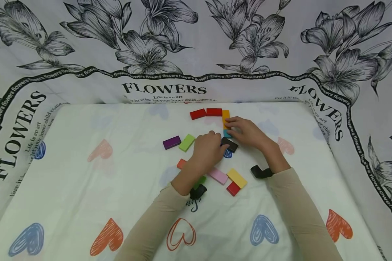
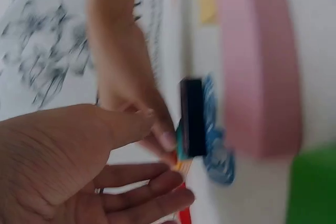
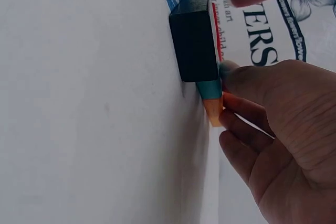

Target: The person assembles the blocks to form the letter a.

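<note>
My right hand touches the right side of a standing line of blocks, its fingertips at an orange block and its thumb at a teal block. Just below the teal one lies a black block, seen large in the right wrist view. My left hand hovers left of that black block. In the left wrist view its thumb and fingers are spread apart with nothing between them. Two red blocks run left from the orange block's top end.
Purple and lime blocks lie left of my left hand. Pink, yellow, red and green blocks lie nearer me. An orange-red block is partly hidden by my left wrist. A heart-printed cloth covers the surface.
</note>
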Motion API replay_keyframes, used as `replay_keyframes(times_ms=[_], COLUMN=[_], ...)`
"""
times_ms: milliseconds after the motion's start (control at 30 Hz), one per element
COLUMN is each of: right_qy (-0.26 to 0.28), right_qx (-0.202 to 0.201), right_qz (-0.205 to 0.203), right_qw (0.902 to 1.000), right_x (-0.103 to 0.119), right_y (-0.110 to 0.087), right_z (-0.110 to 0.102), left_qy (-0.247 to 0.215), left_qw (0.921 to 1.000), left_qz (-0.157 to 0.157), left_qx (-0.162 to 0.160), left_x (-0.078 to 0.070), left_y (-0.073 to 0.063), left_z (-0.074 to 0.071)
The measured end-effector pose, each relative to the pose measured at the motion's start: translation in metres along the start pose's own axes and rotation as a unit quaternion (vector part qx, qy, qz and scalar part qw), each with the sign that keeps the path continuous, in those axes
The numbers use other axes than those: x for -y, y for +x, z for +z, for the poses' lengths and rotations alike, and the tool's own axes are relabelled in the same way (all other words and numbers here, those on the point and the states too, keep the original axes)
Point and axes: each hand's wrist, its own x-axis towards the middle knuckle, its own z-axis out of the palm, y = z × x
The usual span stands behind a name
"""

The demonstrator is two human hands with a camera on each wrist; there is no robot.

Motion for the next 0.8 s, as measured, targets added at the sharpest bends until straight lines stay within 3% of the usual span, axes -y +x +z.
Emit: replay_keyframes(times_ms=[233, 467, 633, 800], right_qy=[-0.011, -0.005, -0.001, -0.005], right_qx=[-0.008, -0.007, -0.008, -0.004], right_qz=[-0.002, -0.012, -0.015, -0.011], right_qw=[0.9999, 0.9999, 0.9998, 0.9999], right_x=[-0.005, -0.007, -0.002, 0.001], right_y=[-0.011, -0.009, -0.005, -0.001], right_z=[-0.006, -0.003, 0.0, 0.0], left_qy=[0.024, 0.076, 0.081, 0.029], left_qw=[0.999, 0.9958, 0.9956, 0.9978], left_qz=[-0.02, -0.032, -0.043, -0.044], left_qx=[-0.033, -0.039, -0.017, 0.041], left_x=[-0.028, -0.033, -0.027, -0.015], left_y=[0.004, 0.008, 0.01, 0.008], left_z=[0.018, 0.025, 0.023, 0.012])
